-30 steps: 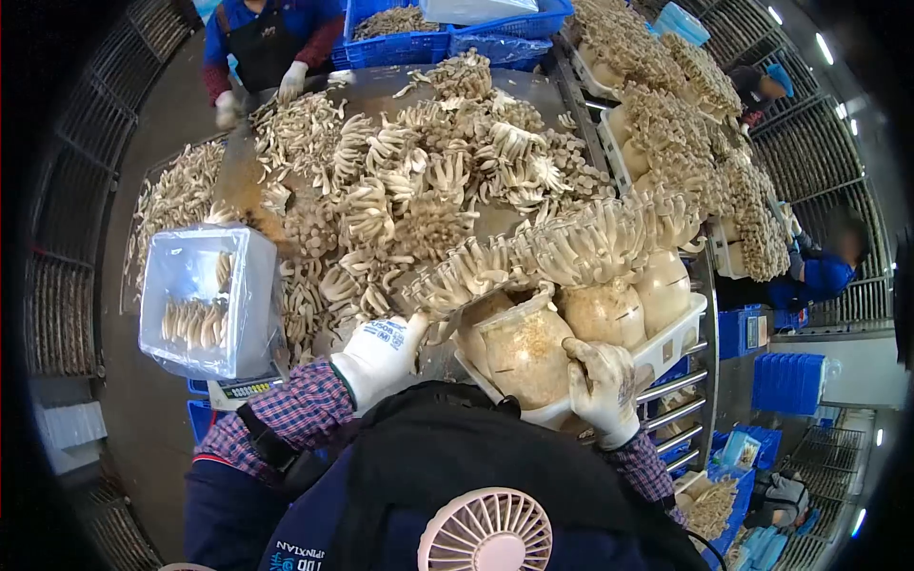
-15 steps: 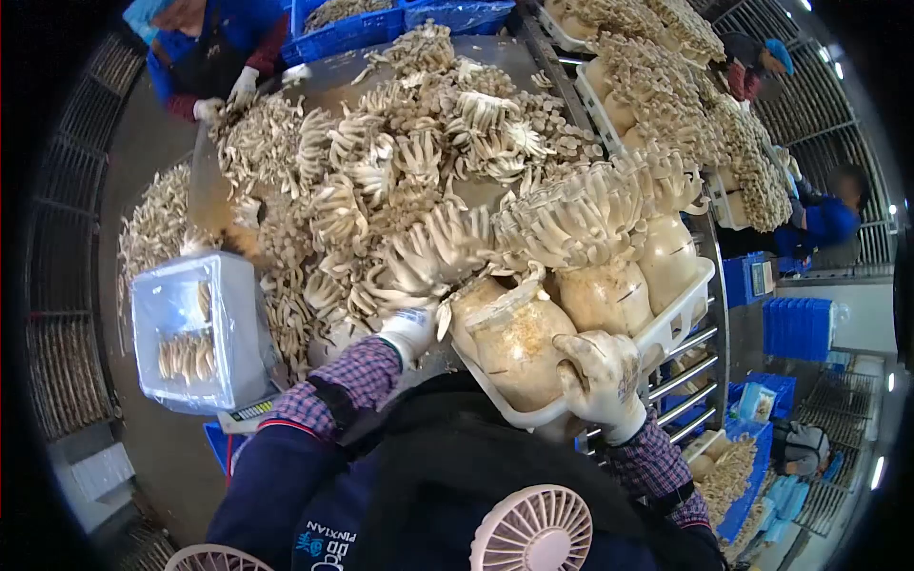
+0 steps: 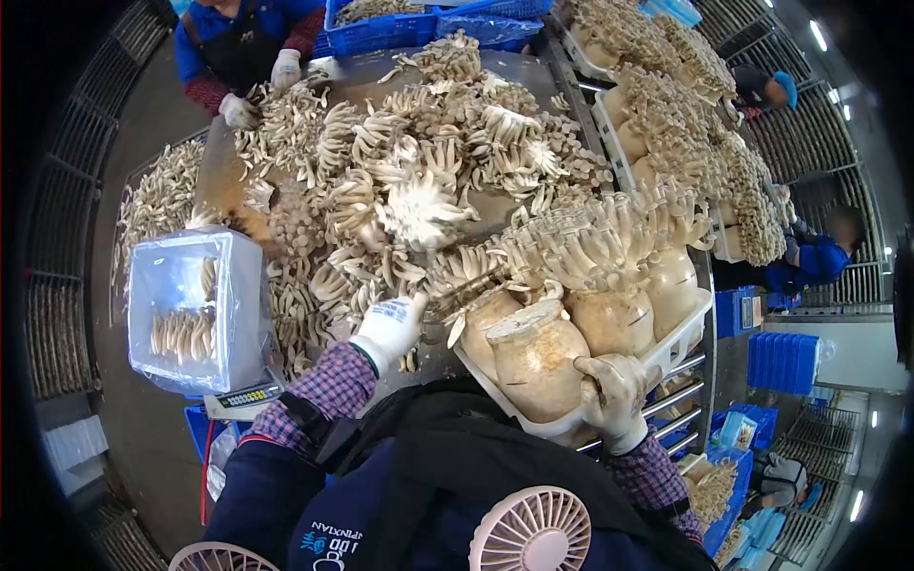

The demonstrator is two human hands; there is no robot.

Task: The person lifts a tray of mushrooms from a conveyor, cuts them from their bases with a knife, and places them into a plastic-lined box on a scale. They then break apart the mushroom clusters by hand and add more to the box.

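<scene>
My right hand (image 3: 617,395), in a dirty white glove, grips the nearest mushroom-growing bottle (image 3: 535,354), whose mouth is bare. The bottle stands in a white tray (image 3: 678,341) with other bottles still topped by mushroom clusters (image 3: 590,243). My left hand (image 3: 388,328), in a white glove, hovers empty at the table edge just left of the tray, fingers pointing at the mushrooms. One loose cluster (image 3: 419,209) looks blurred above the big mushroom pile (image 3: 447,133) on the metal table.
A bag-lined clear box (image 3: 195,305) with a few mushrooms sits on a scale (image 3: 238,395) at left. A co-worker's gloved hands (image 3: 257,90) sort mushrooms at the far side. Blue crates (image 3: 390,27) stand behind; racks of bottles (image 3: 685,124) run along the right, with other people there.
My left hand let go of the cluster it pulled off the nearest bottle; that cluster now lies blurred over the pile. The bottle's mouth is bare. My right hand kept its grip.
</scene>
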